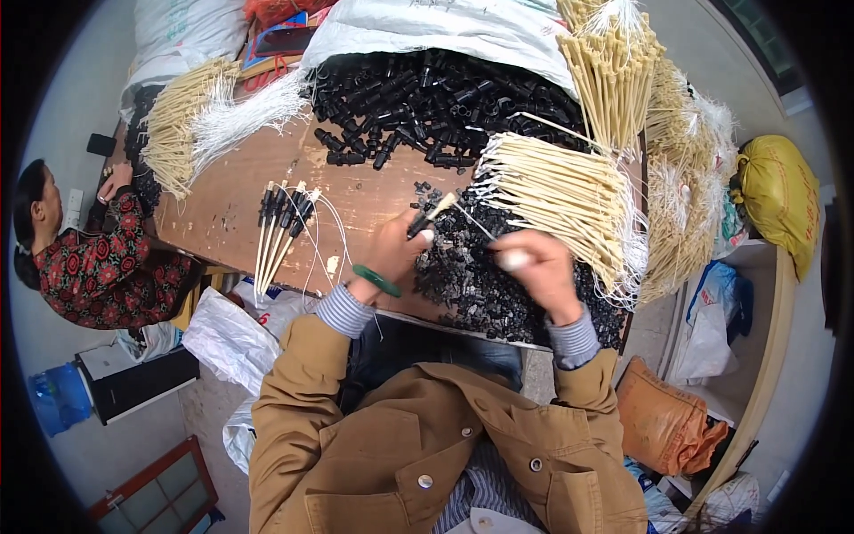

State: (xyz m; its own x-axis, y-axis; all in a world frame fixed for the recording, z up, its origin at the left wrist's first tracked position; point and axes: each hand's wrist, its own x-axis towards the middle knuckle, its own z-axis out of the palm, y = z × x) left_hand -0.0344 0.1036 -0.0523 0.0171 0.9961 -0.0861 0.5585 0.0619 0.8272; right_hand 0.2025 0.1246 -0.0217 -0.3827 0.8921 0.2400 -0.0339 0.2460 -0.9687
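Note:
Over the middle of the table, my left hand (397, 249), with a green bangle at its wrist, grips a black plastic fitting (417, 223). A cream-coloured tip (440, 207) sticks out of its upper end. My right hand (541, 263) is closed in a pinch to the right, with a thin white cord (475, 222) running from its fingers to the tip. Below both hands lies a heap of small black plastic pieces (463, 289). To the left rest several joined pieces (283, 214), cream sticks with black fittings and white cords.
A white sack (436, 31) spills black fittings (400, 98) across the back. Bundles of cream sticks (551, 196) with white cords lie at the right, another bundle (173, 133) at the far left. A co-worker (93, 245) sits at the table's left end. An orange sack (667, 414) stands lower right.

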